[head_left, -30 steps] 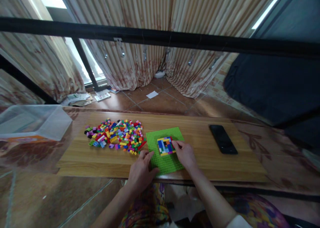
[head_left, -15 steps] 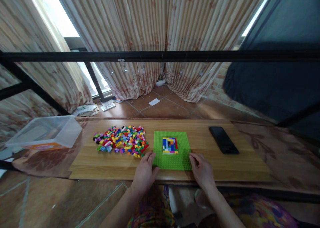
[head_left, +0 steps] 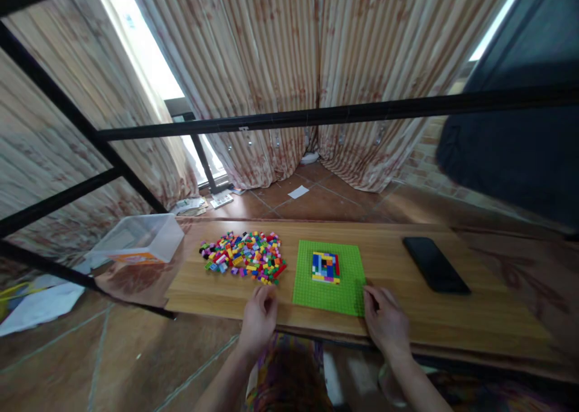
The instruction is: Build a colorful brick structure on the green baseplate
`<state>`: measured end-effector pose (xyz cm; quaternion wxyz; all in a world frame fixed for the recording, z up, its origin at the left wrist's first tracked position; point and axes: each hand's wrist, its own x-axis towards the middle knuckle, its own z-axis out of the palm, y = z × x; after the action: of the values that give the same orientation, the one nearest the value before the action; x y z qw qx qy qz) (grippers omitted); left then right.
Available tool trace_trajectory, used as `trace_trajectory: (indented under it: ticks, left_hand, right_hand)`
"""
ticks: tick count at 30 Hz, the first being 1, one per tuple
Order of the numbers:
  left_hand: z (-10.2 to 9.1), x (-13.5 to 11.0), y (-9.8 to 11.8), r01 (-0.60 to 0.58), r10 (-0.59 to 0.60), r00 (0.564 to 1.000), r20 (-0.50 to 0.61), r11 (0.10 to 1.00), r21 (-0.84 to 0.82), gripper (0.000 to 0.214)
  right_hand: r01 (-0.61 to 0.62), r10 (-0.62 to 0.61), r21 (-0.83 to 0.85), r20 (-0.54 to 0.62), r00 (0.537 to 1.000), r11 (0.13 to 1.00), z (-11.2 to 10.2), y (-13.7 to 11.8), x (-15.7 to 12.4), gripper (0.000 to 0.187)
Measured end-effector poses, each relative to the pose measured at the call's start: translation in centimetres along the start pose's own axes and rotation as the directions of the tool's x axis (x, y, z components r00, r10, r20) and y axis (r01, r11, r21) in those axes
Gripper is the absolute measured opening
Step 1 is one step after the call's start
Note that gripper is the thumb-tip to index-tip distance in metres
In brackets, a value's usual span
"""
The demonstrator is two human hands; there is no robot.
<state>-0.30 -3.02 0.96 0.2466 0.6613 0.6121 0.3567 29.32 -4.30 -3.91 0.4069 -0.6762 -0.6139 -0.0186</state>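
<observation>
A green studded baseplate [head_left: 312,300] lies on the wooden board, with a small multicoloured square of toy bricks [head_left: 325,268] built on it. My right hand [head_left: 388,323] has its curled fingertips at the plate's right edge, gripping it there. To the left of the plate, my left hand [head_left: 259,316] is closed with its fingers bent inward, just below a pile of loose coloured bricks [head_left: 246,256]. It is apart from the plate; whether anything small sits between its fingers is hidden.
The wooden board [head_left: 199,297] carries a black phone [head_left: 435,265] at the right. A clear plastic bin [head_left: 167,237] stands left of the board. A black metal rail [head_left: 271,121] crosses ahead, before striped curtains [head_left: 253,50]. Papers [head_left: 298,192] lie on the tiled floor.
My left hand has let go of the baseplate's left edge and moved away to the left, below the brick pile. My right hand stays at the plate's right edge. The view has tilted and shifted.
</observation>
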Motion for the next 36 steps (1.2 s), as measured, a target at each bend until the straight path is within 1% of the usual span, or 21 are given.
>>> trace_trajectory:
  ticks: [4,7,11,16,19,22,25,28,30,33,36]
  left_hand:
    - [-1.6,0.8,-0.7,0.043,-0.040,0.997,-0.069,0.998,0.054,0.021]
    - [-1.9,1.6,-0.9,0.046,-0.039,0.996,-0.076,0.995,0.089,0.022]
    - [-1.0,2.2,-0.5,0.015,-0.010,0.999,-0.039,0.990,0.139,0.023]
    - [0.5,2.5,0.4,-0.021,0.007,0.999,0.045,0.948,0.319,0.022]
    - [0.7,2.8,0.8,-0.042,0.015,0.997,0.073,0.922,0.385,0.019]
    - [0.6,3.1,0.9,-0.058,0.029,0.996,0.079,0.915,0.400,0.020]
    - [0.6,3.1,1.1,-0.105,0.079,0.993,0.088,0.933,0.344,0.018]
    - [1.1,3.3,2.1,-0.127,0.110,0.990,0.087,0.967,0.221,0.019]
    - [1.9,3.6,3.4,-0.143,0.132,0.987,0.090,0.982,0.120,0.021]
    - [3.6,4.5,5.8,-0.198,0.199,0.977,0.077,0.980,-0.016,0.024]
    - [5.5,5.6,7.6,-0.232,0.237,0.968,0.086,0.971,-0.064,0.024]
  right_hand:
    - [0.032,-0.033,-0.050,-0.010,0.999,0.998,0.2,0.3,0.0,0.038]
    - [0.046,-0.048,-0.073,-0.020,0.999,0.996,0.4,0.5,-0.1,0.041]
    - [0.043,-0.046,-0.090,-0.026,0.999,0.995,0.4,0.7,-0.2,0.043]
    - [0.057,-0.059,-0.110,-0.013,0.998,0.992,0.5,0.9,-0.2,0.042]
    - [0.059,-0.061,-0.113,-0.016,0.998,0.992,0.6,0.9,-0.2,0.042]
    - [0.066,-0.067,-0.082,-0.014,0.998,0.994,0.7,0.8,-0.1,0.041]
    - [0.055,-0.056,-0.066,-0.012,0.998,0.996,0.7,0.7,-0.2,0.040]
    - [0.040,-0.040,-0.049,0.002,0.999,0.998,0.6,0.5,-0.1,0.037]
    - [0.039,-0.038,-0.019,0.018,0.999,0.999,0.4,0.3,0.0,0.035]
    - [0.041,-0.042,0.031,0.042,0.998,0.999,0.3,0.1,0.2,0.033]
    - [0.023,-0.025,0.042,0.051,0.998,0.999,0.2,-0.1,0.2,0.033]
